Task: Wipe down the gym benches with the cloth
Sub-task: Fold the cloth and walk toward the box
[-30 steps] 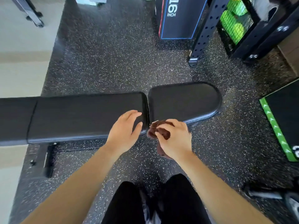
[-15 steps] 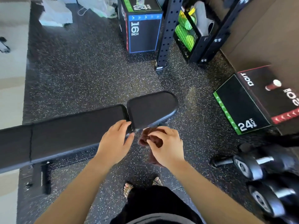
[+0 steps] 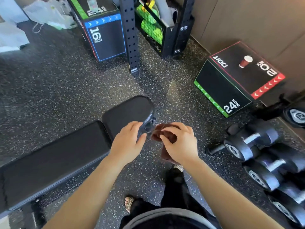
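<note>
A black padded gym bench (image 3: 54, 157) runs from the lower left to a rounded seat pad (image 3: 127, 111) at the centre. My right hand (image 3: 179, 142) is closed on a bunched brown cloth (image 3: 158, 133), held in the air just right of the seat pad's end. My left hand (image 3: 127, 142) hovers flat with fingers apart over the near corner of the seat pad, close to the cloth; whether it touches the pad I cannot tell.
A plyo box (image 3: 237, 80) marked 24 inch, with a red cup (image 3: 245, 61) on it, stands at the right. A second plyo box (image 3: 105, 37) and a black rack upright (image 3: 131, 38) stand behind. Several dumbbells (image 3: 260, 156) lie at the right. My feet are below.
The view has swung right and away from the bench, so the bench sits lower left. Both hands kept their pose, now past the seat pad's end, with the cloth off the pad.
</note>
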`<state>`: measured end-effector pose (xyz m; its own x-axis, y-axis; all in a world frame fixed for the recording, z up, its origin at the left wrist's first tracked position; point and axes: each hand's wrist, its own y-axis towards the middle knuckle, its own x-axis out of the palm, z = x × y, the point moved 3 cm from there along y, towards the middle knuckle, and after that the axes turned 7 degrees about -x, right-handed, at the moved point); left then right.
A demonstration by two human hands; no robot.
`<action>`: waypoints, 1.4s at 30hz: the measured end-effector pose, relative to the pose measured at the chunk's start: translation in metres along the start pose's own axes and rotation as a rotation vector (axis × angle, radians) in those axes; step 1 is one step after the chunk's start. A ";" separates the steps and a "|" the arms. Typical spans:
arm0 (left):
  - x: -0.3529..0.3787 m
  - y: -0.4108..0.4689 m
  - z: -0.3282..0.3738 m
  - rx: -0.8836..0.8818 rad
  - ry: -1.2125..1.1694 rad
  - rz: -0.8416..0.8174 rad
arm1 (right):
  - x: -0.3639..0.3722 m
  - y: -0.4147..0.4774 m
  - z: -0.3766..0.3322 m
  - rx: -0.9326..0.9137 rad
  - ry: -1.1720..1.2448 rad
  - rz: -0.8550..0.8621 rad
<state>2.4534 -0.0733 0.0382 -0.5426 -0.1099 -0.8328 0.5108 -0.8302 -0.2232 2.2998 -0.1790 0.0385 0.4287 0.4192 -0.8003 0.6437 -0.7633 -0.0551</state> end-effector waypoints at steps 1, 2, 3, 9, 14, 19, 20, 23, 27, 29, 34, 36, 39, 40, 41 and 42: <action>0.006 0.012 0.014 0.008 0.005 -0.014 | -0.007 0.008 0.012 0.007 0.004 0.003; 0.013 0.025 0.028 0.017 0.010 -0.026 | -0.016 0.017 0.024 0.016 0.005 0.007; 0.018 0.039 0.044 0.027 0.014 -0.034 | -0.026 0.026 0.037 0.024 0.005 0.014; 0.040 0.125 0.139 0.087 0.047 -0.054 | -0.092 0.087 0.121 0.038 0.012 0.055; 0.063 0.185 0.198 0.076 0.018 -0.116 | -0.134 0.136 0.179 0.084 0.021 0.071; 0.079 0.237 0.230 0.103 0.002 -0.175 | -0.154 0.183 0.213 0.121 0.042 0.093; 0.081 0.251 0.234 0.105 0.001 -0.182 | -0.157 0.194 0.218 0.123 0.046 0.092; 0.088 0.298 0.246 0.123 -0.005 -0.184 | -0.165 0.232 0.231 0.114 0.049 0.112; 0.096 0.381 0.271 0.181 -0.014 -0.186 | -0.182 0.299 0.253 0.110 -0.007 0.117; 0.094 0.427 0.286 0.214 -0.003 -0.205 | -0.196 0.335 0.263 0.123 -0.034 0.127; 0.074 0.523 0.323 0.311 0.087 -0.214 | -0.228 0.414 0.280 0.138 -0.088 0.132; 0.068 0.551 0.333 0.327 0.097 -0.215 | -0.236 0.441 0.285 0.148 -0.100 0.138; 0.065 0.581 0.341 0.337 0.098 -0.221 | -0.244 0.473 0.294 0.160 -0.079 0.158; 0.065 0.589 0.343 0.333 0.098 -0.223 | -0.246 0.483 0.298 0.156 -0.076 0.158; 0.066 0.597 0.345 0.326 0.097 -0.228 | -0.248 0.494 0.302 0.151 -0.078 0.153; 0.067 0.604 0.347 0.317 0.098 -0.235 | -0.251 0.504 0.307 0.149 -0.084 0.148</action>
<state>2.4943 -0.7719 0.0229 -0.5456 0.1426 -0.8258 0.1414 -0.9556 -0.2584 2.3222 -0.8194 0.0282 0.4535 0.2593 -0.8527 0.4741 -0.8803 -0.0156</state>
